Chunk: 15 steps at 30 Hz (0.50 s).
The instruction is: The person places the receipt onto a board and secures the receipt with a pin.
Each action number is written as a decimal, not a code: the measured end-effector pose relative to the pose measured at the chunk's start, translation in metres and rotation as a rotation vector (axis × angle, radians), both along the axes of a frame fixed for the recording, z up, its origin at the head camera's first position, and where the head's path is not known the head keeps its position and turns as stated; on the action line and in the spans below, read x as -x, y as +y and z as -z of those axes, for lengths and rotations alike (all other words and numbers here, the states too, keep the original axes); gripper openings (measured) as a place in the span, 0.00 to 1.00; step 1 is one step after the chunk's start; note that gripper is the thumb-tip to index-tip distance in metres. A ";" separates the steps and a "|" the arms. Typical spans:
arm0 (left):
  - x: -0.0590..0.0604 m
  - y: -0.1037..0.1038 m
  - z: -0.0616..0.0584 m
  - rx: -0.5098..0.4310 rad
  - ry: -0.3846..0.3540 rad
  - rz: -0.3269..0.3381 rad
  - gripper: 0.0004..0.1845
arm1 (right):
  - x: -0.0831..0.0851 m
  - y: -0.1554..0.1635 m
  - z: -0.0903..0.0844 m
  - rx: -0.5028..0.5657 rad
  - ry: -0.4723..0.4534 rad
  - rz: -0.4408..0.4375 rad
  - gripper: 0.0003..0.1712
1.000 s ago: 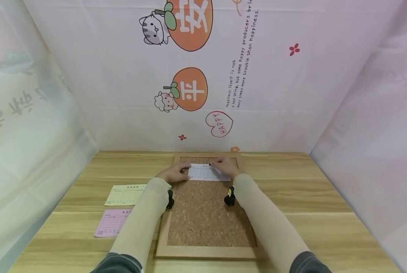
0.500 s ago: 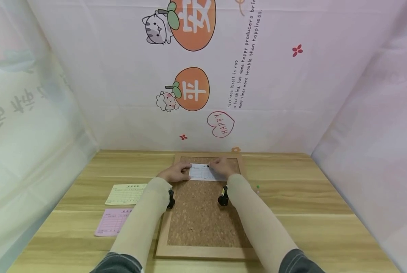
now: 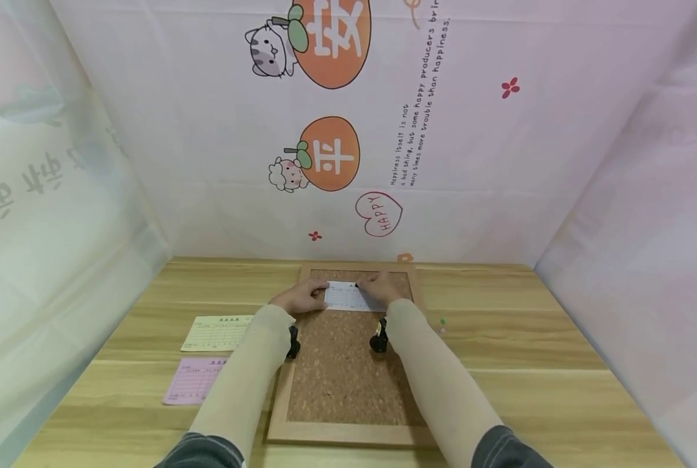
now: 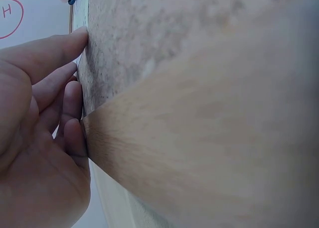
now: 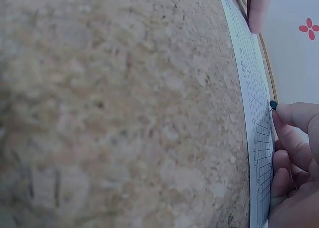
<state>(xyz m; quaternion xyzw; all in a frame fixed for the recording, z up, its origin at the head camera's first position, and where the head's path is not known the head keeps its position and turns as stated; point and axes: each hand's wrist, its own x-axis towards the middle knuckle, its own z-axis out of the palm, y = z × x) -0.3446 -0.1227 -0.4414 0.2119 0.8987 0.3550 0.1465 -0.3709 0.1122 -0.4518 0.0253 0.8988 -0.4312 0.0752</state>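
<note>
A white printed form slip (image 3: 342, 298) lies across the upper part of a wood-framed corkboard (image 3: 354, 383). My left hand (image 3: 298, 297) rests at the slip's left end, fingertips and thumb on its edge. In the left wrist view, its lower fingers lie against the board's wooden frame (image 4: 149, 153). Between thumb and index finger, my right hand (image 3: 383, 288) pinches a dark push pin (image 5: 272, 104) at the slip's upper edge, near the middle. The pin's point is right at the paper. My right hand covers the slip's right end in the head view.
Left of the board, a yellow form slip (image 3: 214, 333) and a pink one (image 3: 191, 381) lie on the wooden table (image 3: 518, 390), partly behind my left forearm. Small pins, one a green pin (image 3: 443, 321), sit just right of the board. A printed cloth backdrop (image 3: 471, 162) stands behind.
My right hand has shifted slightly left along the slip's upper edge with the pin, and its forearm swung left, exposing the small pins on the table. My left hand stays put.
</note>
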 end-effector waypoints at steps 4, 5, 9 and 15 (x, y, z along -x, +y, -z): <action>-0.001 0.000 -0.001 -0.011 -0.007 -0.002 0.32 | 0.004 -0.002 0.002 0.002 -0.009 0.010 0.17; -0.001 0.000 -0.001 -0.011 -0.009 -0.003 0.32 | 0.005 -0.002 0.003 0.008 -0.015 0.012 0.18; -0.001 -0.001 -0.001 -0.011 -0.013 -0.010 0.32 | 0.005 -0.004 0.003 0.042 -0.020 0.014 0.17; 0.000 -0.001 0.000 -0.001 -0.015 -0.003 0.32 | 0.009 -0.003 0.007 0.048 -0.054 0.022 0.17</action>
